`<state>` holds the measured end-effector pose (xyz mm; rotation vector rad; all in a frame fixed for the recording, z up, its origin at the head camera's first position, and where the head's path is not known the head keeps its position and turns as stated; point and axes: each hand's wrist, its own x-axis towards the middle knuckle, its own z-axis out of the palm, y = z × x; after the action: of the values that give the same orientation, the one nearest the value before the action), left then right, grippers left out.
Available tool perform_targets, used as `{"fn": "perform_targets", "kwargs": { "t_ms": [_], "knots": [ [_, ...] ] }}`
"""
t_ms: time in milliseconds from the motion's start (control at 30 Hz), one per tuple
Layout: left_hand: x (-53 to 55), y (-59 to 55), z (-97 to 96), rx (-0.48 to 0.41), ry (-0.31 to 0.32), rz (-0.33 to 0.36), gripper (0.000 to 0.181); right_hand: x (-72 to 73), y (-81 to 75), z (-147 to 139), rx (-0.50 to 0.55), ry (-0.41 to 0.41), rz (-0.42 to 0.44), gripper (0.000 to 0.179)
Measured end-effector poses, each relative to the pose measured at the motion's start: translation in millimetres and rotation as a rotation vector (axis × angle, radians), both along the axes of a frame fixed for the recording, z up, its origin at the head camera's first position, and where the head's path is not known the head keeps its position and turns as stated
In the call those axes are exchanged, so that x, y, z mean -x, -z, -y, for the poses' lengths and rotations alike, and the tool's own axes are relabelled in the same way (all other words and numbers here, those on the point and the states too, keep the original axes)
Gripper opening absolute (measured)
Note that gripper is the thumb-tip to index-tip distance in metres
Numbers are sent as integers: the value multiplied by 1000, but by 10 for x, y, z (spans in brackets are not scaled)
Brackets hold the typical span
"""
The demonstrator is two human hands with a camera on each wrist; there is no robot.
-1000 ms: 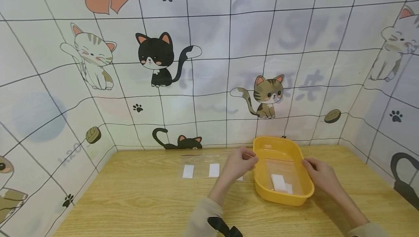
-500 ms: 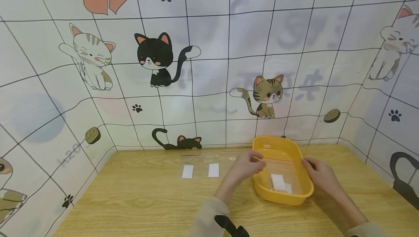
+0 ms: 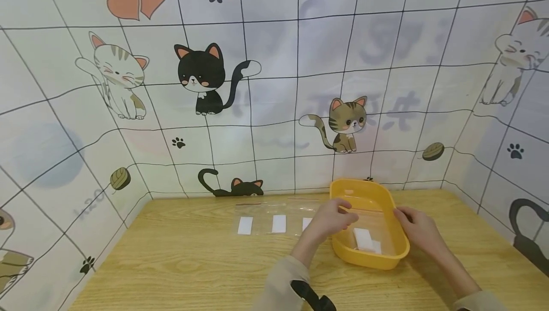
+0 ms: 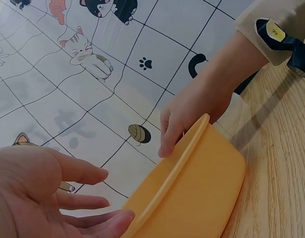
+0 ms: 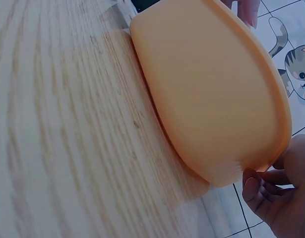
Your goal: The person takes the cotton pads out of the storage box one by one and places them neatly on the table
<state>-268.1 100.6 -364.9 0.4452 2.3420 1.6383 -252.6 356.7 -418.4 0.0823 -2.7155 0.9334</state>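
Note:
A yellow plastic basin point(image 3: 371, 260) with rounded corners stands on the table at the right. Inside lie clear zip bags point(image 3: 379, 222) with white cards point(image 3: 362, 238); how many bags overlap there I cannot tell. My right hand point(image 3: 420, 231) pinches the basin's right rim, and in the right wrist view its thumb and fingers bend over the edge. My left hand point(image 3: 331, 219) hovers over the left rim with fingers loosely extended, holding nothing, as the left wrist view also shows. To its left, clear zip bags point(image 3: 261, 212) lie in a row, each with a white card point(image 3: 245, 225); the forearm partly covers the rightmost.
The wooden table point(image 3: 184, 263) reaches back to a wall covering point(image 3: 274, 87) printed with cats and grid lines. The same covering closes in both sides. A black strap point(image 3: 313, 296) sits on the left sleeve.
My left hand has moved right, from beside the basin's left rim to over its inside. The right hand keeps its place on the rim. The head view has shifted slightly.

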Motion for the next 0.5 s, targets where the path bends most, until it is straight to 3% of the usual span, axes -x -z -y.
{"fn": "perform_targets", "kwargs": {
  "t_ms": [500],
  "knots": [
    [-24,-13,-120,49,-3,48,45,-58,11,30,5,4,-11,46]
  ]
}}
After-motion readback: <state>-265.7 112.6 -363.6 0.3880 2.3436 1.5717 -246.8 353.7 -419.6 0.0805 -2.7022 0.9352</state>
